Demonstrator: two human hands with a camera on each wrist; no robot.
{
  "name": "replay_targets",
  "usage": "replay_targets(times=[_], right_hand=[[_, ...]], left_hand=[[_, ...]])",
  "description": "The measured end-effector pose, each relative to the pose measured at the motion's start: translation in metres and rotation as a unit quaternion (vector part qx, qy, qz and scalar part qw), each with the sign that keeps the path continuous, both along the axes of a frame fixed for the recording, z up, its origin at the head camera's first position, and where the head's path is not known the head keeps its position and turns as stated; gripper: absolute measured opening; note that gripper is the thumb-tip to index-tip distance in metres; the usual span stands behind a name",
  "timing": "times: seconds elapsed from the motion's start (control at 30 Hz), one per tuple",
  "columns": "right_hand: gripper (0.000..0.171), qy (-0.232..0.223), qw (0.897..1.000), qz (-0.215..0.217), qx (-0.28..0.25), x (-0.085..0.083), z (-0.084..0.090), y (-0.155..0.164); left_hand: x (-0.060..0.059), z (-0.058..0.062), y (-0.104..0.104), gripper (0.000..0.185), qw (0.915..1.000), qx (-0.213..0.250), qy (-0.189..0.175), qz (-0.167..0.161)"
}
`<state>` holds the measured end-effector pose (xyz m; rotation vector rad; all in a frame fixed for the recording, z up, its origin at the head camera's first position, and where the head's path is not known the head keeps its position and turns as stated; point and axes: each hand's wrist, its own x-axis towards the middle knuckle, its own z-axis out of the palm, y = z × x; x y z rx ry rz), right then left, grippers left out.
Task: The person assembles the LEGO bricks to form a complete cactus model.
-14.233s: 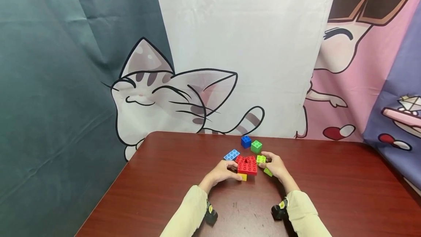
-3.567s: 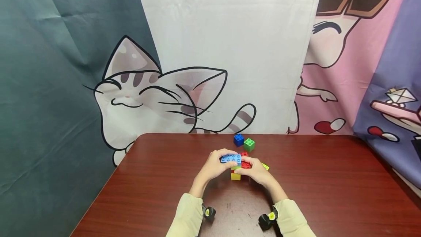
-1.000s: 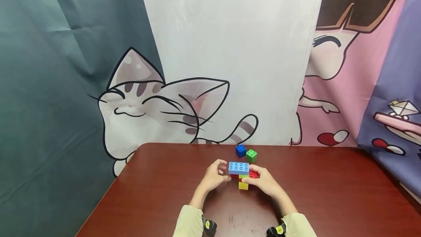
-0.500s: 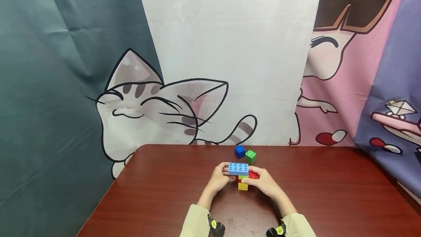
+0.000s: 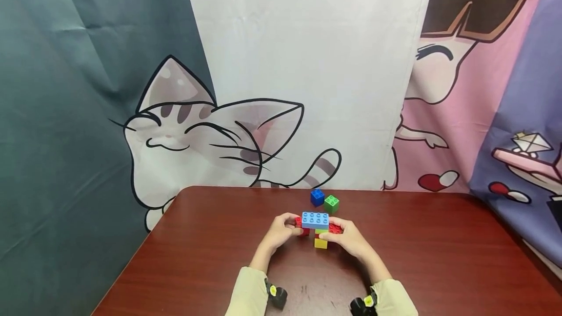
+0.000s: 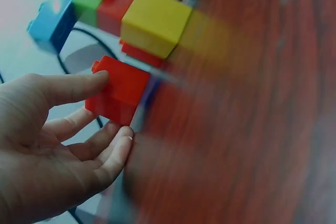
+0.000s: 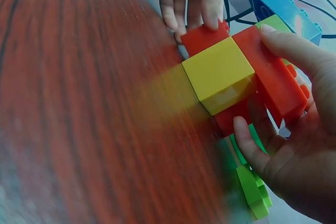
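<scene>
A brick stack stands on its yellow brick [image 5: 321,243] on the table, with red bricks [image 7: 273,74], a lime layer and a long light blue brick [image 5: 315,220] on top. My right hand [image 5: 338,235] grips the stack, thumb on the red brick [image 7: 254,77] and fingers under it. My left hand [image 5: 291,223] pinches a small red brick [image 6: 118,95] between thumb and fingers, just left of the stack, close to the yellow brick [image 6: 152,22]. Whether it touches the stack I cannot tell.
A dark blue cube [image 5: 317,197] and a green cube [image 5: 331,203] sit close together behind the stack. Loose lime bricks [image 7: 252,192] lie under my right hand. The red-brown table [image 5: 439,257] ends at a cartoon curtain behind.
A small red brick now shows in my left hand's fingers at the stack's left side. The stack has stayed in my right hand, shifting only slightly.
</scene>
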<state>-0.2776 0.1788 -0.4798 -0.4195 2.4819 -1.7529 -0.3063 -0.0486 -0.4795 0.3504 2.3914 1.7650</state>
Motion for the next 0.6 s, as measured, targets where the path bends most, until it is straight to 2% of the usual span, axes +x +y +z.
replay_targets(times=[0.27, 0.43, 0.6], right_hand=[[0.050, -0.013, 1.000, -0.008, -0.006, -0.002, 0.000, -0.002], [0.051, -0.017, 1.000, -0.008, -0.002, -0.002, 0.000, -0.001], [0.051, -0.019, 1.000, -0.007, 0.001, -0.001, 0.000, 0.000]], left_hand=[[-0.006, 0.007, -0.027, 0.040, 0.9993, 0.035, -0.004, 0.016], [-0.003, 0.017, -0.035, 0.041, 0.9983, 0.053, -0.017, 0.016], [0.001, 0.026, -0.038, 0.041, 0.9983, 0.057, -0.009, 0.009]])
